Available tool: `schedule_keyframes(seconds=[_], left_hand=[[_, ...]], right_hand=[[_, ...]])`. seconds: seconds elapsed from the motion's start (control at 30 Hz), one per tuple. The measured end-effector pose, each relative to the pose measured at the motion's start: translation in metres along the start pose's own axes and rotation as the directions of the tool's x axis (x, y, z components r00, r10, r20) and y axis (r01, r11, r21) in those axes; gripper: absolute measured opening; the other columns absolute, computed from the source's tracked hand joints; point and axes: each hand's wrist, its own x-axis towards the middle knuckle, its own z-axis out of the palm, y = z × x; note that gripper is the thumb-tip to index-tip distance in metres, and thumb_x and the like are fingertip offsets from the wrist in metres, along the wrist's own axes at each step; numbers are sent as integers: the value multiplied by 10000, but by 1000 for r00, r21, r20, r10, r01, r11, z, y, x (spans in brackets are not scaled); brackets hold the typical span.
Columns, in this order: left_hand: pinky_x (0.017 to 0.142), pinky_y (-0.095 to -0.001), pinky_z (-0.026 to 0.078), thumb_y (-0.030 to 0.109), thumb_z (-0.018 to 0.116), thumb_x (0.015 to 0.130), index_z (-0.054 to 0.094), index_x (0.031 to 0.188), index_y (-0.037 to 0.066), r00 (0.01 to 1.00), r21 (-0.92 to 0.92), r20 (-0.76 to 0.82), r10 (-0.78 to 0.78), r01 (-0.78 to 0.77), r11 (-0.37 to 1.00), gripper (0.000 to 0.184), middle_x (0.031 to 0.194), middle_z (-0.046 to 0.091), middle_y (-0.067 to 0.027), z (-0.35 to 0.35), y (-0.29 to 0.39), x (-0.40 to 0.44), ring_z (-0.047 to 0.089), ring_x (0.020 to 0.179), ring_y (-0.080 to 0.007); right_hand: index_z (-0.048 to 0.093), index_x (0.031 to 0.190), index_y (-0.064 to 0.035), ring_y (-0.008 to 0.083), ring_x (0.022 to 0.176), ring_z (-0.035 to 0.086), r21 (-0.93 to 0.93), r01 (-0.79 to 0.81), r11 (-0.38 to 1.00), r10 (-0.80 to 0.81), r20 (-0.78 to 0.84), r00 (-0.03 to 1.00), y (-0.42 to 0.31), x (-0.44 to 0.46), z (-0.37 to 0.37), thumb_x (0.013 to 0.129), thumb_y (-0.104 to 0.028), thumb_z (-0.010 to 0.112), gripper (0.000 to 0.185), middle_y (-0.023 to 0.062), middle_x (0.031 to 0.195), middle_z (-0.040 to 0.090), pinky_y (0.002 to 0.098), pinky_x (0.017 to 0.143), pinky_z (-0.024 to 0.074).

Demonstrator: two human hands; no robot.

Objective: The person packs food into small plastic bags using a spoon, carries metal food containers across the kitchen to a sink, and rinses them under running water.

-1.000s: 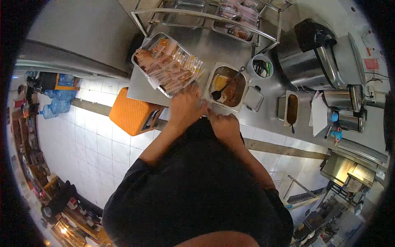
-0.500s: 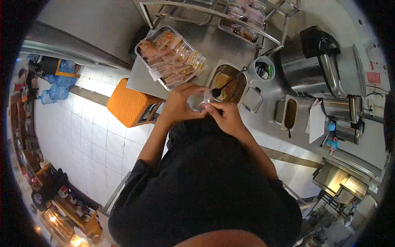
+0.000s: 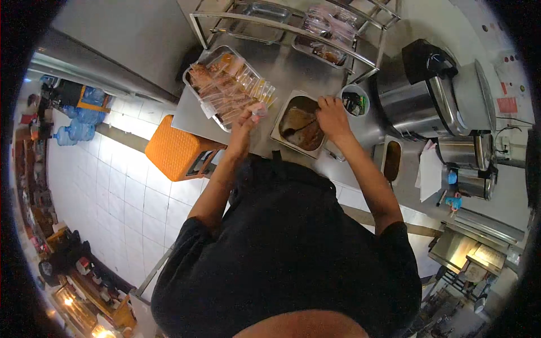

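My left hand (image 3: 242,130) is closed around a small clear plastic bag (image 3: 258,109), beside the lower right edge of a metal tray (image 3: 195,85). Many filled clear packets (image 3: 225,93) lie in rows in that tray. My right hand (image 3: 333,117) grips the handle of a dark ladle (image 3: 291,133) over the right side of a square metal container (image 3: 280,139). The ladle's bowl rests in brown sauce (image 3: 303,120) with a paler patch.
Behind stands a metal rack (image 3: 293,28) with trays. To the right are a white tub (image 3: 355,100), a large steel pot (image 3: 408,101) and a narrow sauce container (image 3: 392,160). An orange stool (image 3: 173,147) stands at the left.
My hands have moved apart. The left has shifted toward the packet tray with the bag, and the right has reached forward and taken hold of the ladle.
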Motion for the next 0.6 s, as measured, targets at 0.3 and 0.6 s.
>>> schedule_keyframes(seconds=[0.3,0.6], left_hand=[[975,-324,375,365,538,895,626,1166,52,871,127,-16,-492,490,863,423,1156,615,-65,37,-21,22,525,1099,-186],[839,-282,416,350,542,897,662,1088,38,897,294,48,-439,407,865,385,1019,657,-48,67,-56,69,566,931,-153]], right_hand=[[663,954,-76,250,903,623,22,-33,999,32,65,997,9,-28,-33,794,-101,549,198,79,858,634,418,822,457],[671,964,-48,260,846,622,83,-264,961,266,-10,964,-15,-55,-29,785,-134,564,225,117,901,613,401,750,493]])
